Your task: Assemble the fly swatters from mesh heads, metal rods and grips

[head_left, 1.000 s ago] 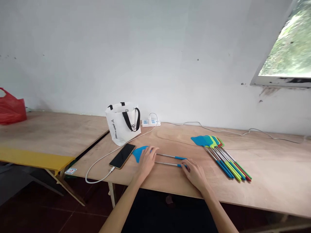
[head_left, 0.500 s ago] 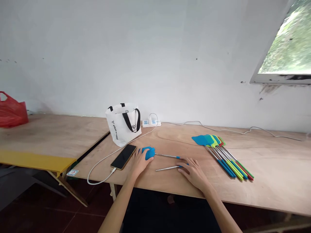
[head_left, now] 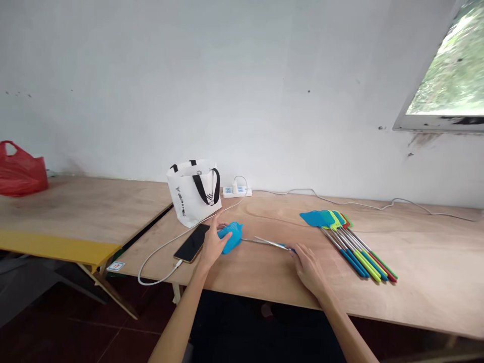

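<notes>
A blue fly swatter (head_left: pixel 233 237) lies across the table in front of me, its thin metal rod running right. My left hand (head_left: pixel 215 243) grips the leaf-shaped mesh head, thumb on top and fingers at the far edge. My right hand (head_left: pixel 308 264) is closed at the handle end, and its fingers hide most of the blue handle. From that hand a slim, pointed metal tool (head_left: pixel 270 243) reaches left across the swatter's rod. The tool's grip is mostly covered, so its exact kind cannot be made out.
Several fly swatters (head_left: pixel 350 247) lie fanned at right. A phone (head_left: pixel 192 244) on a white cable is beside my left hand. Behind stand a white bag (head_left: pixel 189 199) and a power strip (head_left: pixel 237 192). Farther left, a red plastic bag (head_left: pixel 22 174) sits on another table.
The swatter head has tilted up in my left hand. My right hand has moved slightly right, and the pointed tool now crosses the rod instead of lying nearer me.
</notes>
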### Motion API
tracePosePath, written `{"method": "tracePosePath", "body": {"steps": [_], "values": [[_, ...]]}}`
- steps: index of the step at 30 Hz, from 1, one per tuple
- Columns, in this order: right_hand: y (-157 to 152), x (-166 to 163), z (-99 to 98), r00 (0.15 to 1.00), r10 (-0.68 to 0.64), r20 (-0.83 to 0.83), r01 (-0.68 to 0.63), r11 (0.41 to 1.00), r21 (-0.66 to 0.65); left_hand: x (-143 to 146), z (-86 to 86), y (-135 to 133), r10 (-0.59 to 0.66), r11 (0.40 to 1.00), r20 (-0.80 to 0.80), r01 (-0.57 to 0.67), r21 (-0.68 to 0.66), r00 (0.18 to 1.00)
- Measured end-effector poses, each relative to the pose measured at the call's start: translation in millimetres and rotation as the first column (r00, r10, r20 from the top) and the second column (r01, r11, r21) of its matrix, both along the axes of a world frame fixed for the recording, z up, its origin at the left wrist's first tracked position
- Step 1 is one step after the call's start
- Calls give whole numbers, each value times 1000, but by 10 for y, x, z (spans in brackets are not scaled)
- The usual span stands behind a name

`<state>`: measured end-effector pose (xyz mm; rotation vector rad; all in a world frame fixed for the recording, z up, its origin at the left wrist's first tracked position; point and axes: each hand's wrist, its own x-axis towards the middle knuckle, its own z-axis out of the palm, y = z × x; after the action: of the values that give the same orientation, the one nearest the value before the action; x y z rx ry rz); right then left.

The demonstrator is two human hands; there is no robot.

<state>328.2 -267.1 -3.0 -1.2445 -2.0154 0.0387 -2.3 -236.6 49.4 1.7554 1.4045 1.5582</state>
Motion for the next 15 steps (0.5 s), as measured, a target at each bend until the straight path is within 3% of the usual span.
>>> {"method": "tracePosePath", "body": {"steps": [4, 7, 12, 15], "values": [[9, 17, -12, 997, -38, -61, 40, 999, 24, 113, -13, 18, 6, 998, 394, 20, -62, 919], [4, 20, -14, 995, -8, -100, 11, 999, 32, 246, -44, 31, 25, 987, 578, 70, -141, 815], [-6, 25, -8, 993, 61, -104, -56, 997, 57, 412, -31, 0, 20, 967, 723, 170, -190, 691], [-7, 33, -6, 992, 98, -83, -93, 994, 58, 439, -16, -21, 23, 973, 721, 151, -175, 692]]}}
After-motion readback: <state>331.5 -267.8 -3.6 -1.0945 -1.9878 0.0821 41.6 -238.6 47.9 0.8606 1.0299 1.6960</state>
